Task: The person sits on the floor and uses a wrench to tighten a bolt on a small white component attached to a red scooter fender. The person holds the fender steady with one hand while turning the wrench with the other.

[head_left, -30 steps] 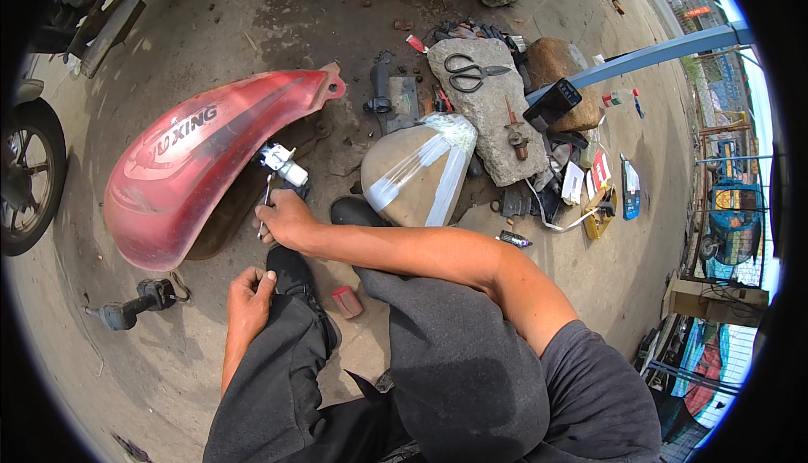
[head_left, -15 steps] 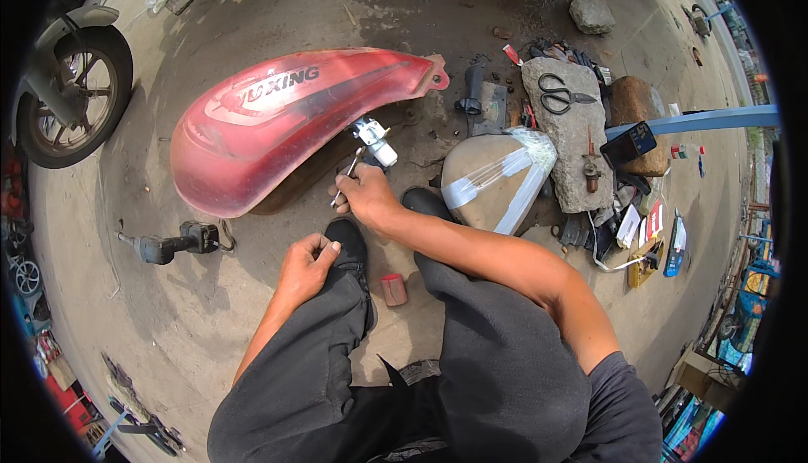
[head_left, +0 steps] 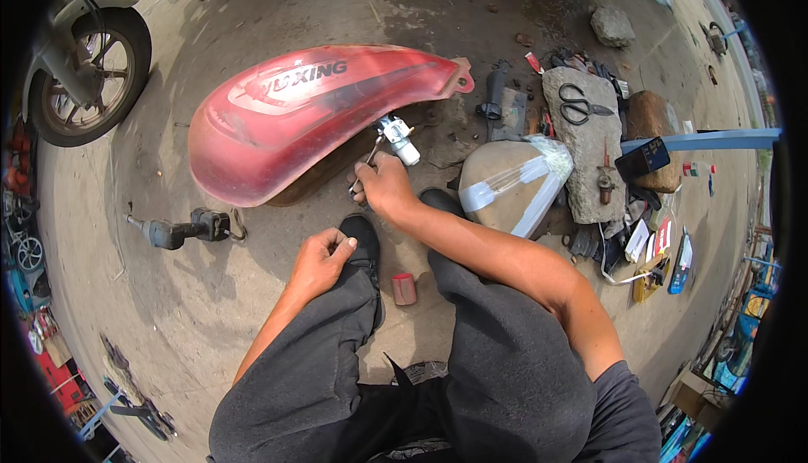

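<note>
A red motorcycle fuel tank (head_left: 278,139) lies on the concrete, with a silvery fuel valve (head_left: 399,139) sticking out from its near edge. In my right hand (head_left: 385,187) is a metal wrench (head_left: 370,155), gripped by its lower part. Its upper end reaches the valve's left side; whether it sits on a nut there I cannot tell. My left hand (head_left: 322,261) rests over my left knee with curled fingers, and nothing shows in it. Between my feet stands a small red cylinder (head_left: 404,289).
A power tool (head_left: 178,229) lies at left, below a motorcycle wheel (head_left: 88,80). To the right are a taped tan motorcycle part (head_left: 505,181) and a stone slab (head_left: 587,160) bearing scissors (head_left: 581,104). A phone (head_left: 643,158) leans beside a blue bar (head_left: 715,140).
The whole view has shifted, so the scene sits farther right. My right hand has brought the wrench's upper end closer to the valve. My left hand has stayed at the knee.
</note>
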Motion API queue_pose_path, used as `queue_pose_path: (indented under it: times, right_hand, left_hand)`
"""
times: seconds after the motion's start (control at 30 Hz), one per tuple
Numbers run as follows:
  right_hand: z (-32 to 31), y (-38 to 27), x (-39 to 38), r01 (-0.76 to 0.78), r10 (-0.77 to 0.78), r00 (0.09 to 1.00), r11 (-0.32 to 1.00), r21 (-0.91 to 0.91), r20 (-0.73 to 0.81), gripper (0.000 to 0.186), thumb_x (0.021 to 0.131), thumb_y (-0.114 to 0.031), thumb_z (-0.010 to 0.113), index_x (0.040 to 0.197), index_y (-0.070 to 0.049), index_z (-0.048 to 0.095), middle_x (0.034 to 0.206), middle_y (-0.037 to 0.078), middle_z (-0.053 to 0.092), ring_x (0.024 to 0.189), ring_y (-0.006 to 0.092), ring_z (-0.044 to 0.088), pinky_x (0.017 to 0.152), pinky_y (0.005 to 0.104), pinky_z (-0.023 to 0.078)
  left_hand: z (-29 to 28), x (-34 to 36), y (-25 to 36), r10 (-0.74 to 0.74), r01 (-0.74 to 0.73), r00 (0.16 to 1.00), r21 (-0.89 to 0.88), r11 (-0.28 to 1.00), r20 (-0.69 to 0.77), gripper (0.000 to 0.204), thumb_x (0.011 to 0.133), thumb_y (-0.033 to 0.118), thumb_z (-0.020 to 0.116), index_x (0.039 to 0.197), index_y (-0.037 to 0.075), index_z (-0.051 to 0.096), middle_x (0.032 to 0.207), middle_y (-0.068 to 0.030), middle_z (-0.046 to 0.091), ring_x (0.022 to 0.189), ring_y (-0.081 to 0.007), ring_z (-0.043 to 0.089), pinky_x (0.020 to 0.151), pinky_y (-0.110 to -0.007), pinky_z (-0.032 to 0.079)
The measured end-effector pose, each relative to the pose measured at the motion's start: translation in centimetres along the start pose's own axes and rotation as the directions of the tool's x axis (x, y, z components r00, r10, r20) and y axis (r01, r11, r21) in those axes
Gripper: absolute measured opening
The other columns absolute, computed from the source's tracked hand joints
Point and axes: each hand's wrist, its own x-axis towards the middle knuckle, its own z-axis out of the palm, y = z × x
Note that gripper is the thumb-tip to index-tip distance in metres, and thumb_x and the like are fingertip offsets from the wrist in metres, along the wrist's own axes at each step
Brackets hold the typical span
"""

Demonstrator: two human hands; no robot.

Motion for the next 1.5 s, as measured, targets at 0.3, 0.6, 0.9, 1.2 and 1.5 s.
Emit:
queue_pose_path:
  times: [0.3, 0.6, 0.9, 1.2, 1.5]
  right_hand:
    - [0.3, -0.5, 0.4, -0.028, 0.025, 0.999, 0.997, 0.069, 0.045, 0.018, 0.095, -0.012, 0.052, 0.096, 0.005, 0.057, 0.080, 0.010, 0.065, 0.062, 0.0141, 0.062, 0.054, 0.0277, 0.054]
    - [0.4, -2.0, -0.2, -0.168, 0.118, 0.979, 0.930, 0.326, 0.165, 0.020, 0.098, -0.014, 0.050, 0.103, 0.004, 0.056, 0.092, 0.013, 0.065, 0.067, 0.0135, 0.061, 0.057, 0.0263, 0.054]
    - [0.1, -3.6, -0.6, -0.346, 0.158, 0.926, 0.717, 0.605, 0.342, 0.021, 0.099, -0.015, 0.051, 0.106, 0.005, 0.051, 0.099, 0.016, 0.064, 0.076, 0.0167, 0.061, 0.067, 0.0302, 0.056]
    - [0.1, -2.0, -0.7, -0.172, 0.148, 0.979, 0.970, 0.172, 0.144, 0.019, 0.096, -0.012, 0.050, 0.099, 0.006, 0.054, 0.089, 0.014, 0.064, 0.068, 0.0170, 0.063, 0.058, 0.0298, 0.056]
    - [0.3, -0.3, 0.6, -0.048, 0.048, 0.999, 0.999, -0.014, -0.001, 0.017, 0.094, -0.013, 0.053, 0.093, 0.004, 0.057, 0.077, 0.012, 0.063, 0.061, 0.0179, 0.062, 0.055, 0.0314, 0.054]
  left_hand:
    - [-0.2, -0.2, 0.5, -0.003, 0.003, 1.000, -0.005, 1.000, 0.012, 0.028, 0.093, 0.024, 0.064, 0.078, 0.001, 0.059, 0.064, 0.0027, 0.051, 0.060, -0.0065, 0.043, 0.054, -0.026, 0.036]
    - [-0.3, -0.3, 0.9, -0.012, 0.012, 1.000, -0.006, 1.000, 0.009, 0.027, 0.093, 0.024, 0.064, 0.077, 0.002, 0.058, 0.064, 0.0031, 0.051, 0.060, -0.0061, 0.043, 0.054, -0.026, 0.035]
    - [-0.2, -0.2, 0.7, -0.023, 0.024, 1.000, -0.010, 1.000, 0.013, 0.027, 0.092, 0.024, 0.064, 0.078, 0.002, 0.060, 0.065, 0.0025, 0.052, 0.062, -0.0066, 0.044, 0.056, -0.026, 0.037]
    - [-0.3, -0.2, 0.6, -0.009, 0.009, 1.000, 0.016, 1.000, 0.013, 0.029, 0.092, 0.026, 0.064, 0.078, 0.002, 0.059, 0.065, 0.0023, 0.052, 0.063, -0.0074, 0.044, 0.057, -0.027, 0.037]
    - [-0.4, -0.3, 0.7, -0.007, 0.007, 1.000, 0.035, 0.999, 0.006, 0.029, 0.092, 0.027, 0.065, 0.078, 0.002, 0.060, 0.065, 0.0020, 0.051, 0.064, -0.0075, 0.043, 0.057, -0.028, 0.037]
